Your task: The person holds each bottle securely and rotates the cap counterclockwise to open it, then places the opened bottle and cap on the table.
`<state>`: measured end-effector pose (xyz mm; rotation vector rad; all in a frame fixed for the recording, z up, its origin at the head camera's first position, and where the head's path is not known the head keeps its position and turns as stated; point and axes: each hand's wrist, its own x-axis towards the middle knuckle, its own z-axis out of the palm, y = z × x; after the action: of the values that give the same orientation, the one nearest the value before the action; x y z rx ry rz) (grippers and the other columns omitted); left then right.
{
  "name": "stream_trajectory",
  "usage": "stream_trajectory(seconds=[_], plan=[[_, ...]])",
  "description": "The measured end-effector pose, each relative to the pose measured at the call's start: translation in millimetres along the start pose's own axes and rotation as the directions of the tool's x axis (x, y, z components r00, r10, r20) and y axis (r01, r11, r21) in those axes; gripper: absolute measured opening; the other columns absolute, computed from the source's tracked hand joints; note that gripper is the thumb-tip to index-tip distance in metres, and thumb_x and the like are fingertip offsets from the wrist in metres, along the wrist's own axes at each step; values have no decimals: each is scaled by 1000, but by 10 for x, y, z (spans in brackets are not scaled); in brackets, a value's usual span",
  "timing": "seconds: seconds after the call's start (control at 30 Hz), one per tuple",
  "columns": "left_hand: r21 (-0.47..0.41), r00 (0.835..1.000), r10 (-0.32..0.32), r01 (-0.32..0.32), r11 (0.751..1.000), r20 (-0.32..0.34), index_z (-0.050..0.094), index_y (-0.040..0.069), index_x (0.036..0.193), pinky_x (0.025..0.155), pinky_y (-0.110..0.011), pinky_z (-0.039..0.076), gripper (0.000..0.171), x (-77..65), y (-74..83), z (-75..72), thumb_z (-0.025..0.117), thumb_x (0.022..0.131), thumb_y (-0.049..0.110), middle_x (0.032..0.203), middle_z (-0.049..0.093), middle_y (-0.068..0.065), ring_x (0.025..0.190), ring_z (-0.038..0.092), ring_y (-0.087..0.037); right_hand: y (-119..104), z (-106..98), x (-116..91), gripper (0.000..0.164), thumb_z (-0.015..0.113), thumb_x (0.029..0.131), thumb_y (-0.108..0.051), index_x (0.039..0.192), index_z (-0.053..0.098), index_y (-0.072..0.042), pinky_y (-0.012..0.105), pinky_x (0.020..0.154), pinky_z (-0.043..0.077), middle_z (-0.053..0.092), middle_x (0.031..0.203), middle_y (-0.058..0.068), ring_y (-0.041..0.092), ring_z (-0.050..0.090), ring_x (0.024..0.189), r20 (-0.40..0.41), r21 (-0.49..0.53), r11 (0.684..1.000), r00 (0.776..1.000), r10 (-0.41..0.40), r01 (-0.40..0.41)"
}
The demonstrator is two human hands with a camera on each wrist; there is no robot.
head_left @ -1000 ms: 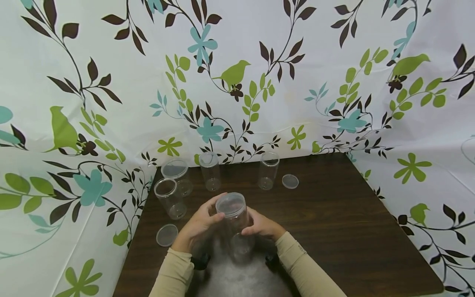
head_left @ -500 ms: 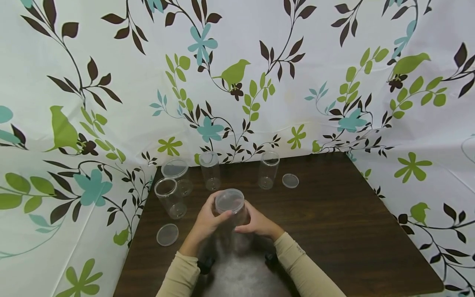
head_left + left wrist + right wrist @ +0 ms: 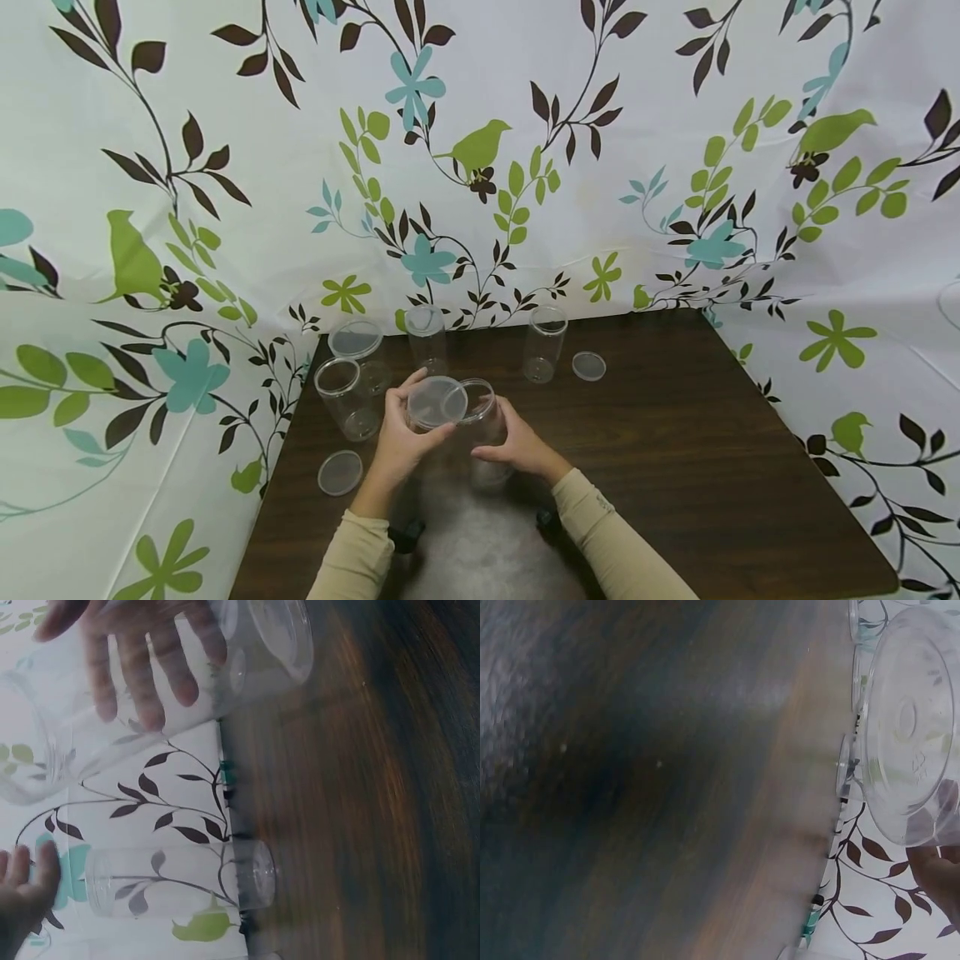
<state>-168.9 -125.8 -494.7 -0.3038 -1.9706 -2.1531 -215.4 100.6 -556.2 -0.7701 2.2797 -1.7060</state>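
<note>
My left hand [image 3: 396,446] pinches a round clear plastic lid [image 3: 433,403] between thumb and fingers, just left of a jar's mouth. The jar [image 3: 486,429] is a clear plastic cylinder, uncovered at the top, and the lid overlaps its rim in the head view. My right hand [image 3: 527,448] grips the jar from the right side. In the left wrist view the right hand's fingers [image 3: 142,675] show through the jar's wall, and the left fingertips [image 3: 46,874] are apart from it. The right wrist view shows the jar's round base [image 3: 907,724] above the dark table.
Two clear open jars [image 3: 352,412] [image 3: 356,340] stand at the table's left edge. Other clear jars [image 3: 426,329] [image 3: 545,343] stand along the back. One loose lid [image 3: 340,473] lies front left, another lid [image 3: 588,366] back right. A patterned sheet [image 3: 570,208] rises behind the brown table [image 3: 712,467].
The lid has come off the jar: my left hand has moved it left, away from the mouth. The right hand still holds the jar in nearly the same place.
</note>
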Motion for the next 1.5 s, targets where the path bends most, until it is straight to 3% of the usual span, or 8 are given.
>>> stream_trajectory(seconds=[0.1, 0.23, 0.53, 0.7, 0.9, 1.03, 1.27, 1.5], plan=[[-83, 999, 42, -42, 996, 7, 28, -8, 133, 105, -28, 43, 82, -23, 20, -62, 81, 72, -16, 154, 40, -17, 135, 45, -29, 17, -23, 9, 88, 88, 80, -16, 150, 35, -5, 37, 108, 40, 59, 137, 6, 23, 54, 128, -7, 11, 1000, 1000, -3, 3], [-71, 1000, 20, -20, 997, 3, 27, -7, 134, 100, -27, 46, 83, -41, 44, -124, 81, 72, -15, 147, 44, -16, 125, 50, -26, 37, -36, 26, 88, 87, 81, -13, 151, 34, -5, 36, 108, 40, 58, 138, 8, 22, 54, 129, -14, 6, 1000, 1000, 1, 0], [-88, 996, 39, -32, 996, 76, 26, -3, 146, 101, -26, 47, 84, -19, -7, -198, 76, 80, -10, 141, 40, -17, 130, 46, -23, 44, -40, 84, 86, 84, 80, -2, 149, 33, 6, 50, 109, 36, 54, 139, 23, 34, 50, 127, -97, -12, 1000, 995, 9, -11], [89, 998, -16, 11, 996, 58, 37, 7, 151, 94, -29, 48, 82, -19, -53, -253, 79, 82, -1, 139, 38, -12, 124, 42, -23, 71, -94, 135, 87, 86, 80, -11, 149, 35, 2, 52, 113, 31, 48, 144, 25, 33, 45, 134, -146, -49, 998, 989, 31, -39], [305, 999, -37, 29, 952, 23, 47, 18, 149, 100, -47, 37, 81, -51, -107, -312, 85, 78, 8, 139, 35, -10, 121, 38, -23, 143, -199, 298, 90, 87, 80, -20, 151, 35, 0, 58, 115, 28, 50, 142, 23, 38, 44, 135, -220, -89, 994, 975, 35, -56], [378, 999, -30, 23, 925, 12, 47, 15, 150, 93, -48, 39, 84, -54, -138, -343, 87, 77, 10, 139, 35, -13, 113, 42, -27, 199, -261, 448, 88, 87, 81, -19, 151, 36, -3, 58, 115, 29, 51, 145, 21, 39, 44, 138, -275, -115, 991, 961, 35, -69], [489, 996, -92, 88, 868, -15, 37, 15, 155, 82, -42, 45, 93, -106, -216, -475, 89, 78, 16, 144, 40, -14, 107, 45, -28, 283, -319, 758, 90, 86, 80, -12, 150, 32, 4, 53, 117, 27, 46, 149, 26, 41, 41, 139, -323, -129, 987, 945, 54, -100], [528, 992, -128, 119, 841, -21, 34, 6, 154, 93, -54, 45, 96, -206, -335, -572, 90, 78, 21, 146, 46, -18, 116, 51, -36, 367, -392, 998, 92, 86, 81, -13, 149, 26, 3, 50, 116, 30, 43, 148, 26, 41, 41, 138, -359, -151, 975, 928, 97, -161]])
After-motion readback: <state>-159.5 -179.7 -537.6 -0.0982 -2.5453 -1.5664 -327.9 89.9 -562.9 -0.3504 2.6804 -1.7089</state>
